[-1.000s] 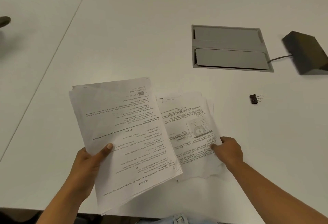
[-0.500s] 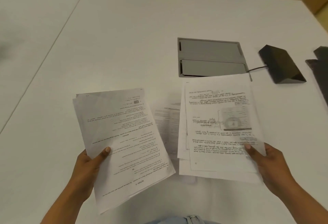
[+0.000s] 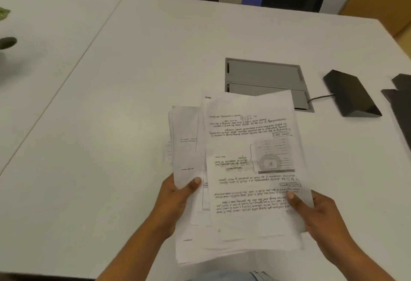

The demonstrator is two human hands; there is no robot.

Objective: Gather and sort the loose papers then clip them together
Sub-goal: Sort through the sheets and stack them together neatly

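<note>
A loose stack of printed and handwritten papers [image 3: 249,169] hangs above the white table [image 3: 133,80], held from both sides. My left hand [image 3: 175,200] grips the left batch, thumb on top near its lower edge. My right hand [image 3: 315,211] grips the right batch, thumb pressed on the top sheet with the diagram. The right batch overlaps the left one, and the sheets are uneven at the edges. The binder clip is hidden, behind the papers or out of view.
A grey cable hatch [image 3: 264,80] is set in the table just beyond the papers. A black wedge-shaped box [image 3: 351,94] with a cable sits to its right, dark objects [image 3: 400,102] at the far right edge. A plant [image 3: 5,42] stands far left.
My two hands have come together: the right batch has slid over the left batch, forming one overlapping stack. The view has tilted up, showing more of the far table edge.
</note>
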